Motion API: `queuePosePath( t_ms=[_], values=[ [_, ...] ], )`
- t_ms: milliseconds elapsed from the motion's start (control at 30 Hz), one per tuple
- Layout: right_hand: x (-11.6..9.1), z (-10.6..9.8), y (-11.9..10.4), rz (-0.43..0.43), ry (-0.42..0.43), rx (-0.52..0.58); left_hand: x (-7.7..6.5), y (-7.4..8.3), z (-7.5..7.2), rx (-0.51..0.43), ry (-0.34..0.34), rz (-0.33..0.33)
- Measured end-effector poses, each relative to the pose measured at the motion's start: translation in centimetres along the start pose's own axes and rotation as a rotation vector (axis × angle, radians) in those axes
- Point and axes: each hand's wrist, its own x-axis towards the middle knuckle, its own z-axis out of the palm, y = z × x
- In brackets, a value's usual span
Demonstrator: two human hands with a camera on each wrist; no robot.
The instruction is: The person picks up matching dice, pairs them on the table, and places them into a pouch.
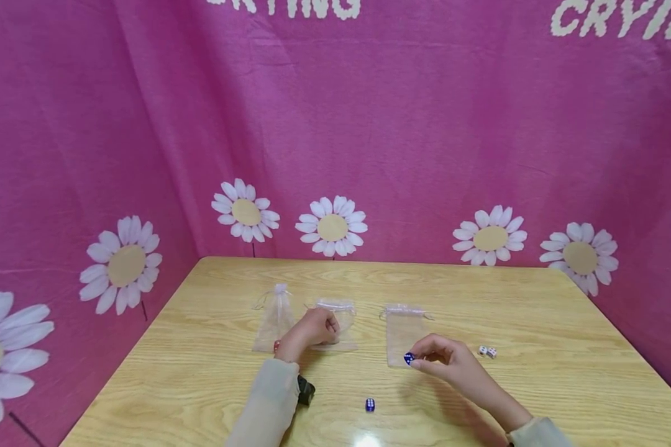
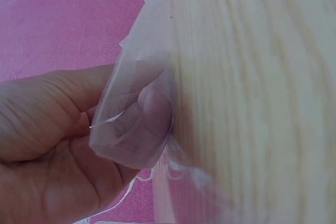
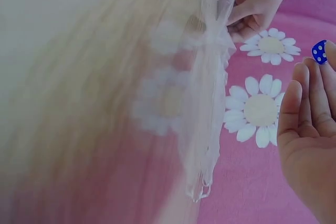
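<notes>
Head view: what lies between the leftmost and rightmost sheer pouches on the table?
The middle pouch lies there, partly covered by the left hand; the head view shows it.

The person wears pale greyish-beige sleeves. The left sleeve (image 1: 266,400) looks plain, its cuff ending near the wrist of the bare left hand (image 1: 315,327), whose palm shows fine creases. A small, blocky black device (image 1: 305,391) sits beside that cuff. The right sleeve (image 1: 541,433), only partly in view, matches in colour; the right hand (image 1: 446,360) is bare too.
</notes>
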Motion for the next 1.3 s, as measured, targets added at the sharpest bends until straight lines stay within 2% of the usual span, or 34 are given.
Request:
queuePosePath(
  t_ms=[200,367,500,600,767,933,1067,1300],
  values=[
    [0.4,0.6,0.3,-0.023,-0.02,-0.024,0.1,-0.1,0.1,-0.033,-0.013,-0.029],
    [0.7,1.4,0.4,-0.084,-0.091,-0.101,0.2,0.0,0.0,-0.022,-0.016,-0.027],
    [0.9,2.2,0.2,-0.164,-0.166,-0.158,0.2,0.0,-0.1,-0.02,-0.02,-0.029],
    [0.9,2.6,0.0,-0.154,-0.229,-0.176,0.2,0.0,0.0,-0.023,-0.018,-0.025],
    [0.8,3.2,-0.2,-0.076,-0.32,-0.202,0.1,0.0,0.0,-0.015,-0.01,-0.01],
    [0.8,3.8,-0.1,-0.103,-0.366,-0.233,0.0,0.1,-0.1,-0.01,-0.011,-0.009],
    [0.8,4.0,-0.1,-0.146,-0.398,-0.312,0.0,0.1,-0.1,-0.009,-0.011,-0.012],
    [0.8,4.0,-0.6,-0.122,-0.451,-0.419,0.0,0.1,-0.1,0.003,-0.003,-0.01]
  ],
)
